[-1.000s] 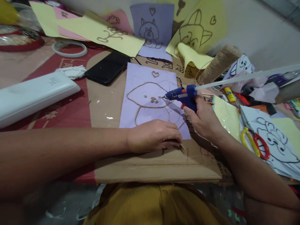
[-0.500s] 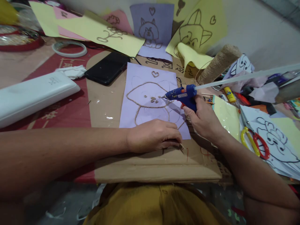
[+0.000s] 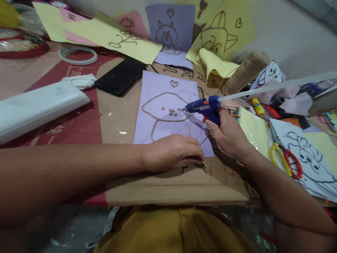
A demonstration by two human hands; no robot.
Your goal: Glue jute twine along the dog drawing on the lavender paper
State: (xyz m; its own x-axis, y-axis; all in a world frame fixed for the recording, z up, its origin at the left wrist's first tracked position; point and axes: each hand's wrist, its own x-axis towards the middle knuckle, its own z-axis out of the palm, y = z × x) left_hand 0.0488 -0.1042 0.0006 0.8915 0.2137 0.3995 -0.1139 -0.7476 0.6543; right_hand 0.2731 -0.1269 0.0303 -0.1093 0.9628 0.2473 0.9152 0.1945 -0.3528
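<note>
A purple sheet of paper point(image 3: 147, 131) lies on the cardboard, bearing an animal outline of brown twine point(image 3: 155, 116) and faint pencil lines. My right hand point(image 3: 230, 131) is wrapped round the handle of a blue hot glue gun point(image 3: 204, 107). Its nozzle points left, at the right side of the animal's face; whether it touches the paper I cannot tell. A long clear glue stick point(image 3: 273, 86) juts from the gun's back. Across the sheet's lower edge rests my left hand point(image 3: 179, 151), fingers closed on a strand of twine point(image 3: 204, 165) whose end shows by the fingertips.
Left of the sheet lie a black phone point(image 3: 119, 77), a white oblong case point(image 3: 39, 109) and a tape roll point(image 3: 77, 56). A twine spool point(image 3: 246, 72) stands behind the gun. Scissors point(image 3: 285, 160) rest on drawings at right. Finished twine pictures point(image 3: 172, 31) lean against the wall.
</note>
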